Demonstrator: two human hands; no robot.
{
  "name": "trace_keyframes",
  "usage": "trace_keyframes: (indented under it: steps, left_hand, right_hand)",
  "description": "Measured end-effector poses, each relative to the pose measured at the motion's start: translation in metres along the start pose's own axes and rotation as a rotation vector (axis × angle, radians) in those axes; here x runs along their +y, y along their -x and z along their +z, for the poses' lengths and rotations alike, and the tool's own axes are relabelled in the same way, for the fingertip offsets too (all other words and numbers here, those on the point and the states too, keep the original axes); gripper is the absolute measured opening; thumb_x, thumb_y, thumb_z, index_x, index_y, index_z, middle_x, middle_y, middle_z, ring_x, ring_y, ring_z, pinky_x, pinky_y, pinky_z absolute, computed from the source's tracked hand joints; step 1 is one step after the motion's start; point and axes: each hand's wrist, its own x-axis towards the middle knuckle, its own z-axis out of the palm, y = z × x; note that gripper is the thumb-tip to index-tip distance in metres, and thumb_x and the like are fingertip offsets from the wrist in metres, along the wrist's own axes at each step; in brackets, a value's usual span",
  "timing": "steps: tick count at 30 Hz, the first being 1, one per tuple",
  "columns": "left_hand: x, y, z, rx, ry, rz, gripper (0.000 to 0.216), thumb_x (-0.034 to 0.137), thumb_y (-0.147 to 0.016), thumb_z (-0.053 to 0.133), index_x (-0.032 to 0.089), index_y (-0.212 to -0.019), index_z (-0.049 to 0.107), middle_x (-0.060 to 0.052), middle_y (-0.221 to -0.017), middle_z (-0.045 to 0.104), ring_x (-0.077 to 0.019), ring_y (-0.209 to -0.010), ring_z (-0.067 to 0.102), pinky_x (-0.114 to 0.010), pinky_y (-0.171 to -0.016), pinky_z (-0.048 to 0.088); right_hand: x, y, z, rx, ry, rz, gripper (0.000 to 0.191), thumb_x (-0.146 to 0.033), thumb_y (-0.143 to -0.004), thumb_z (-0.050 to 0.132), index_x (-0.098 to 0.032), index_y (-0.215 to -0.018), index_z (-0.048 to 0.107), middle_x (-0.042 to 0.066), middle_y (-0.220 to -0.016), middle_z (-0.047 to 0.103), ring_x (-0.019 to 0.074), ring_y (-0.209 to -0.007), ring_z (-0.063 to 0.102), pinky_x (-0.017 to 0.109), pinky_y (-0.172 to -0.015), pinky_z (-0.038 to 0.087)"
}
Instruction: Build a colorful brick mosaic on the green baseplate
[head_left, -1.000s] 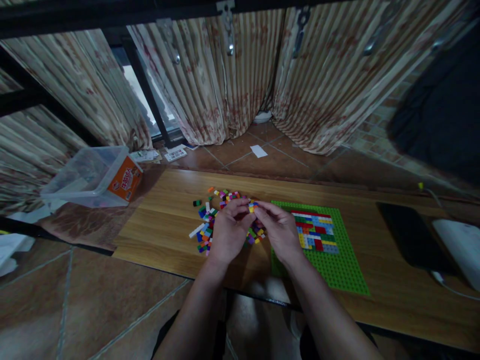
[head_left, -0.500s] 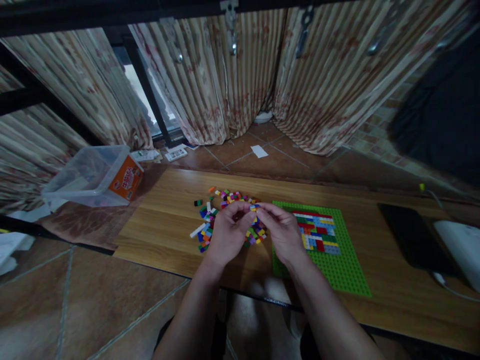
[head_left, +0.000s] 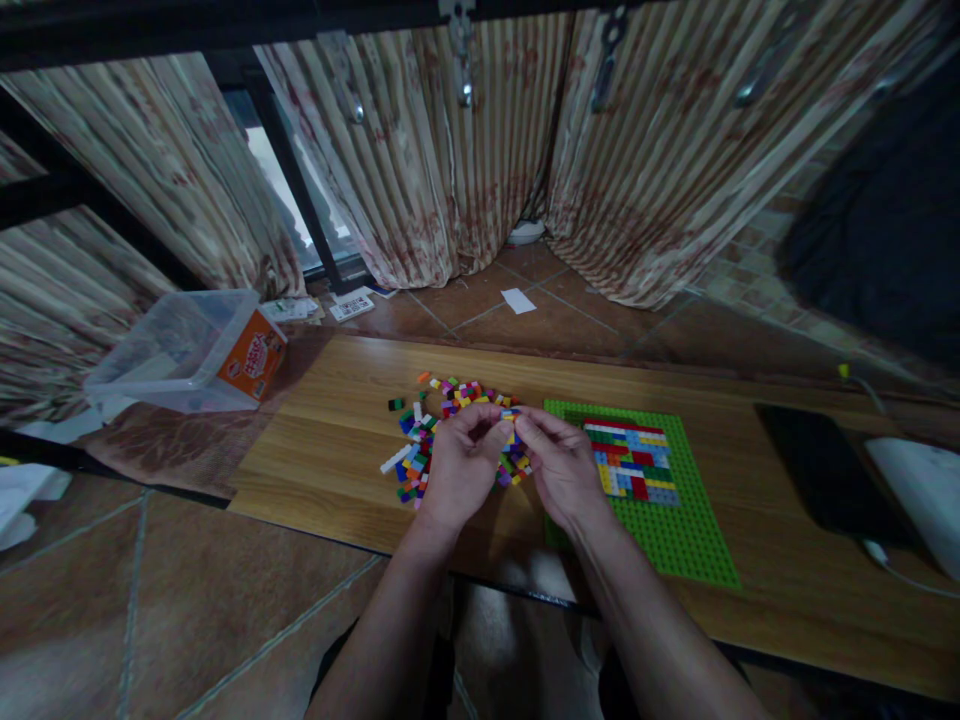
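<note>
While both hands meet above the wooden table [head_left: 300, 440], the left hand [head_left: 461, 465] and the right hand [head_left: 566, 465] pinch together one small piece of toy bricks [head_left: 510, 420], with blue and yellow visible on it. The thumbs and fingertips are pressed to this piece from its two sides; how many bricks it has, I cannot tell, because the fingers cover a part.

Under the grip and to its left is spread a loose pile of colourful bricks [head_left: 416, 465], partly hidden by the left hand. Just to the right of the grip lies a green baseplate [head_left: 682, 545], which carries a flat block of joined bricks [head_left: 637, 460] in red, white, yellow, blue and grey; the right hand covers one edge of the baseplate from view. Farther right from the grip is a flat black object [head_left: 832, 475]. Well to the left of the grip stands a clear plastic box [head_left: 172, 345] with an orange label.
</note>
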Motion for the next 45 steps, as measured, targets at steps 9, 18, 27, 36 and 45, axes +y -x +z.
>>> trace_keyframes:
  steps: [9, 18, 27, 36, 45]
  left_hand:
    - [0.0, 0.0, -0.001, 0.019, 0.018, -0.018, 0.013, 0.026, -0.076, 0.072, 0.014, -0.083, 0.072, -0.002, -0.076, 0.067, -0.0115, -0.066, 0.056, -0.022, -0.063, 0.044]
    - [0.001, -0.002, -0.002, 0.016, 0.019, -0.03, 0.012, 0.024, -0.077, 0.071, 0.014, -0.082, 0.072, -0.002, -0.075, 0.067, -0.0115, -0.067, 0.057, -0.022, -0.064, 0.044]
    - [-0.005, -0.003, 0.0, 0.064, 0.058, -0.06, 0.016, 0.028, -0.075, 0.073, 0.014, -0.082, 0.072, -0.001, -0.075, 0.068, -0.0112, -0.066, 0.057, -0.022, -0.064, 0.043]
    - [-0.008, -0.003, -0.001, -0.078, 0.121, -0.16, 0.024, 0.019, -0.07, 0.072, 0.015, -0.093, 0.071, -0.004, -0.088, 0.071, -0.0155, -0.08, 0.064, -0.027, -0.077, 0.051]
    - [0.009, -0.003, 0.0, 0.108, 0.394, -0.414, 0.023, 0.032, -0.074, 0.066, 0.015, -0.09, 0.066, -0.002, -0.074, 0.064, -0.0111, -0.059, 0.056, -0.022, -0.052, 0.045]
  right_hand:
    - [0.001, 0.0, 0.001, 0.017, -0.014, 0.014, 0.025, -0.039, -0.062, 0.084, -0.024, -0.08, 0.077, 0.002, -0.079, 0.075, 0.0178, -0.077, 0.067, 0.034, -0.076, 0.053]
    - [0.0, 0.001, 0.004, 0.004, -0.057, 0.053, 0.025, -0.038, -0.061, 0.085, -0.023, -0.079, 0.077, 0.002, -0.077, 0.075, 0.0169, -0.075, 0.066, 0.033, -0.076, 0.052]
    - [0.004, -0.001, 0.002, 0.027, 0.02, 0.026, 0.026, -0.043, -0.065, 0.082, -0.023, -0.081, 0.076, 0.001, -0.079, 0.074, 0.0162, -0.075, 0.066, 0.03, -0.071, 0.051]
    - [0.004, -0.005, -0.001, 0.145, 0.029, 0.038, 0.031, -0.042, -0.062, 0.083, -0.022, -0.085, 0.078, 0.003, -0.086, 0.076, 0.0159, -0.074, 0.065, 0.027, -0.062, 0.05]
    - [-0.002, -0.003, 0.002, 0.191, 0.013, 0.062, 0.031, -0.036, -0.056, 0.086, -0.022, -0.082, 0.078, 0.002, -0.081, 0.074, 0.0113, -0.064, 0.059, 0.023, -0.053, 0.044]
